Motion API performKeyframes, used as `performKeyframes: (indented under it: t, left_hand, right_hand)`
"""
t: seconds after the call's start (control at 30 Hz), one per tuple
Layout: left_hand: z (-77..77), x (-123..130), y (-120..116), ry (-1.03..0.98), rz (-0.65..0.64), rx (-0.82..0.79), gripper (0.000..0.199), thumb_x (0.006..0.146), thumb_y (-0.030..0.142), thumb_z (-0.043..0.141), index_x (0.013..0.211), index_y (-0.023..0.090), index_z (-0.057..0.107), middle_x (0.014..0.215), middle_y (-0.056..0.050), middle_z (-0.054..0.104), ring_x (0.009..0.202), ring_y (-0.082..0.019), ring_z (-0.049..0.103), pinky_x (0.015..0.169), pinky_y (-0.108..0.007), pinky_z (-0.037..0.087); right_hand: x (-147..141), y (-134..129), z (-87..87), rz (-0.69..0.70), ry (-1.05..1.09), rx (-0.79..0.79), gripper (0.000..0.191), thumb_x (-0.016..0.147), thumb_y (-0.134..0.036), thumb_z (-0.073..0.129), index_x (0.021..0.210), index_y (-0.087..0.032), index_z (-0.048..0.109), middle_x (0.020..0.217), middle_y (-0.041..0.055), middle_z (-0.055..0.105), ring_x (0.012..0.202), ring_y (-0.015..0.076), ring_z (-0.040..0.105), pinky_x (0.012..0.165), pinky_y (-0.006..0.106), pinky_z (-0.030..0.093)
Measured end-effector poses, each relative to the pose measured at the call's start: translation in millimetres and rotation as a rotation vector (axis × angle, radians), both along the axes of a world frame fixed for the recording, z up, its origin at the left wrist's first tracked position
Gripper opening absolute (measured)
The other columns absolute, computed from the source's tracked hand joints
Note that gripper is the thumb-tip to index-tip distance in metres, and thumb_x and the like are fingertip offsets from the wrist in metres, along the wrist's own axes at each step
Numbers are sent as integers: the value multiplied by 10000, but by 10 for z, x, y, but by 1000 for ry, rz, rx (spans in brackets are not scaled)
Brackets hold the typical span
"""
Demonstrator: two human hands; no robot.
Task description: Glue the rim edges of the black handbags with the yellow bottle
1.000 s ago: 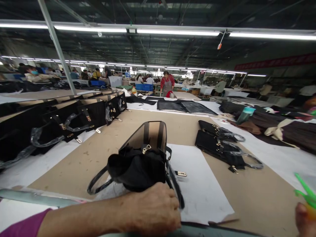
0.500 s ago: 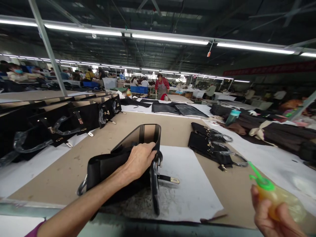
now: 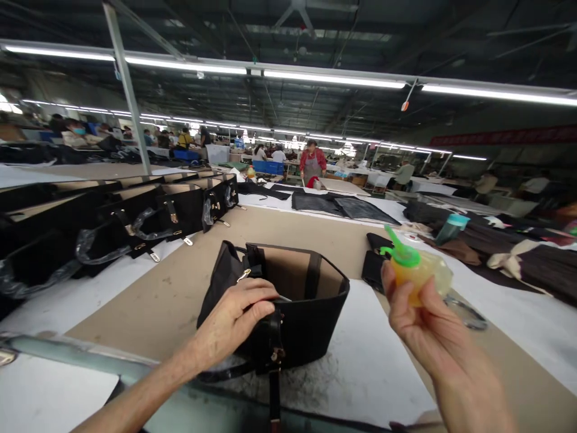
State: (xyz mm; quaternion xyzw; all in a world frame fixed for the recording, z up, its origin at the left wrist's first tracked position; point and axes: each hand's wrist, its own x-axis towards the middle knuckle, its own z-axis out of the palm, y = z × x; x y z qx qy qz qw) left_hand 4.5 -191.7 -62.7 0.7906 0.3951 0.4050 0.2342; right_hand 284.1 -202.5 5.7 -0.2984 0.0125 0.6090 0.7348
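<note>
A black handbag [image 3: 311, 328] with a beige lining stands upright on the table in front of me, its top gaping. My left hand [image 3: 238, 313] grips the bag's near upper edge, fingers over the rim and thumb outside. A strap with metal fittings hangs from the near side over the table edge. Off to the right, my right hand [image 3: 419, 313] holds a squeeze bottle [image 3: 421, 273] raised above the table. The bottle has a green nozzle cap and yellowish liquid inside; its spout points up and to the left.
Several black handbags [image 3: 148, 213] stand in rows at the left. More black bags [image 3: 373, 267] lie behind my right hand. A teal-lidded bottle [image 3: 452, 228] sits among dark fabric [image 3: 518, 261] at the right. Flat black pieces [image 3: 340, 205] lie farther back, where a person [image 3: 312, 163] stands.
The handbag has been turned and stood more upright, its opening now facing me. My right hand has lifted the squeeze bottle up and to the left, nearer the bag.
</note>
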Motion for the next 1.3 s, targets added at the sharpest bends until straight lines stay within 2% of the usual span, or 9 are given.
performKeyframes:
  t: [0.13, 0.23, 0.4, 0.57, 0.63, 0.77, 0.97, 1.17, 1.3]
  left_hand:
    - [-40, 112, 28, -205, 304, -41, 231, 909, 320, 485, 1058, 189, 603, 1010, -50, 633, 938, -177, 601, 851, -314, 483]
    - [-4, 173, 140, -168, 475, -172, 306, 827, 306, 569, 1104, 182, 526, 969, -47, 594, 833, -179, 599, 752, -320, 504]
    - [175, 162, 455, 85, 586, -273, 627, 738, 323, 662, 1275, 135, 400, 1222, -149, 529, 855, -206, 630, 775, -335, 498]
    - [289, 133, 794, 532, 674, -441, 677, 655, 460, 741, 1178, 101, 506, 1070, -200, 652, 1067, -359, 597, 845, -392, 468]
    - [251, 122, 909, 573, 657, -464, 653, 622, 493, 755, 1113, 108, 563, 1114, -218, 647, 1095, -371, 585, 860, -390, 463]
    - [78, 120, 1111, 485, 618, -512, 614, 601, 539, 747, 1033, 130, 596, 1147, -206, 644, 1077, -365, 597, 842, -387, 469]
    - [-195, 206, 1327, 393, 737, -436, 722, 603, 640, 705, 1087, 136, 520, 1043, -184, 669, 994, -350, 628, 785, -388, 479]
    - [-322, 242, 1384, 364, 761, -380, 438, 742, 374, 624, 1092, 141, 503, 1010, -167, 660, 981, -317, 643, 785, -373, 484]
    - [-377, 256, 1429, 264, 730, -400, 420, 723, 209, 581, 1119, 112, 480, 950, -175, 663, 941, -326, 649, 771, -386, 486]
  right_hand:
    - [-369, 358, 135, 99, 21, 95, 290, 1012, -203, 369, 1181, -202, 605, 1031, 80, 683, 923, 154, 679, 597, 149, 578]
    - [-512, 638, 126, 168, 14, 162, 260, 1002, -180, 399, 1169, -202, 598, 1046, 67, 682, 958, 169, 672, 619, 184, 593]
    - [-543, 880, -19, 215, -31, 117, 240, 990, -134, 414, 1168, -179, 570, 1042, 68, 679, 967, 179, 671, 674, 246, 605]
    - [-513, 852, -64, 205, -70, 126, 253, 990, -124, 403, 1192, -184, 544, 1013, 64, 684, 952, 172, 677, 690, 248, 602]
    - [-525, 827, -49, 205, -84, 118, 264, 983, -114, 413, 1199, -196, 542, 1002, 64, 687, 931, 175, 683, 681, 250, 603]
    - [-552, 798, -34, 212, -96, 106, 265, 983, -118, 409, 1193, -198, 549, 965, 61, 695, 909, 183, 691, 675, 249, 602]
    - [-550, 803, -63, 226, -103, 124, 267, 986, -116, 398, 1181, -201, 558, 953, 53, 697, 908, 181, 691, 686, 263, 604]
    - [-554, 795, -62, 204, -110, 113, 280, 976, -92, 404, 1192, -179, 562, 1002, 75, 695, 868, 185, 699, 660, 273, 608]
    - [-552, 819, -70, 215, -127, 111, 287, 973, -96, 409, 1200, -189, 559, 990, 74, 696, 879, 197, 698, 647, 277, 610]
